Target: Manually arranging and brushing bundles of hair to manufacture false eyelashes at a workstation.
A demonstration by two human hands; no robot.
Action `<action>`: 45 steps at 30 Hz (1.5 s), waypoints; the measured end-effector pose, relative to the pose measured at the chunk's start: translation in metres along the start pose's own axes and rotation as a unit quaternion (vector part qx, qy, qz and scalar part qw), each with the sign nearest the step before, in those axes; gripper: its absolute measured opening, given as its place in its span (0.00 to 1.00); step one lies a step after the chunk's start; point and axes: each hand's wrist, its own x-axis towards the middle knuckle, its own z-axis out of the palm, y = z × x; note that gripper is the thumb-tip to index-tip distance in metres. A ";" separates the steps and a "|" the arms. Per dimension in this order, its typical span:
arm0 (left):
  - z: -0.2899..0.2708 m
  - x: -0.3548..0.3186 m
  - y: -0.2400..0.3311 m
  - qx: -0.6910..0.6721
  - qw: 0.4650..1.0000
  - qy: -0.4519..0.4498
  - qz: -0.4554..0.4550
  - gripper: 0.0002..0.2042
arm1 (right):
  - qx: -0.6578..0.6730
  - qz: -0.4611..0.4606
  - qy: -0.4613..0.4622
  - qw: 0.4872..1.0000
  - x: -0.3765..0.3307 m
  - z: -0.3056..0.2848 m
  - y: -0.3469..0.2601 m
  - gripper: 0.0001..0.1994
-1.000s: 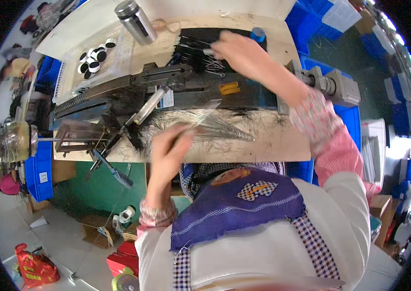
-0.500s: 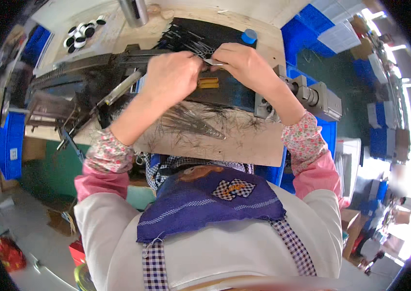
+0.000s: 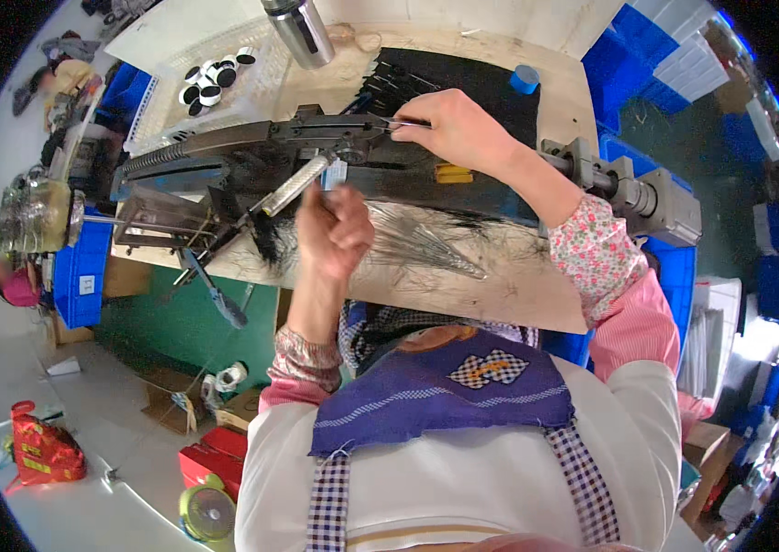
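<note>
My right hand pinches a thin metal strip between thumb and fingers. The strip's far end meets the head of a long dark metal bench machine. My left hand is curled closed and slightly blurred, in front of the bench near the machine's ridged silver lever. Whether anything lies inside its fingers is hidden. Below the machine, thin metal strips lie fanned out on the wooden bench top. A small yellow block sits on the machine bed under my right hand.
Behind the machine, a black mat bears dark thin tools and a blue cap. A clear tray with white-and-black round pieces and a steel flask stand at the back left. A cylindrical machine unit projects at the right. Blue bins stand beyond.
My left hand has left the strip beside my right hand and come down toward me. My right hand still pinches the strip. The whole view has shifted, so the bench appears farther right and lower.
</note>
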 end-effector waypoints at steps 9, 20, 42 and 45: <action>0.081 0.001 -0.005 -0.070 0.994 -0.074 -0.037 0.19 | 0.067 0.053 -0.010 0.996 0.004 0.000 0.002 0.09; 0.033 0.009 -0.044 0.598 0.782 0.098 0.148 0.16 | 0.013 0.028 -0.014 0.999 0.007 0.008 -0.001 0.08; -0.043 -0.039 0.048 0.428 0.716 0.329 0.444 0.12 | -0.212 0.194 -0.085 0.954 -0.105 0.007 0.004 0.09; 0.010 -0.028 -0.019 0.521 0.720 0.152 0.434 0.12 | -0.051 0.191 -0.060 0.978 -0.117 -0.022 -0.035 0.09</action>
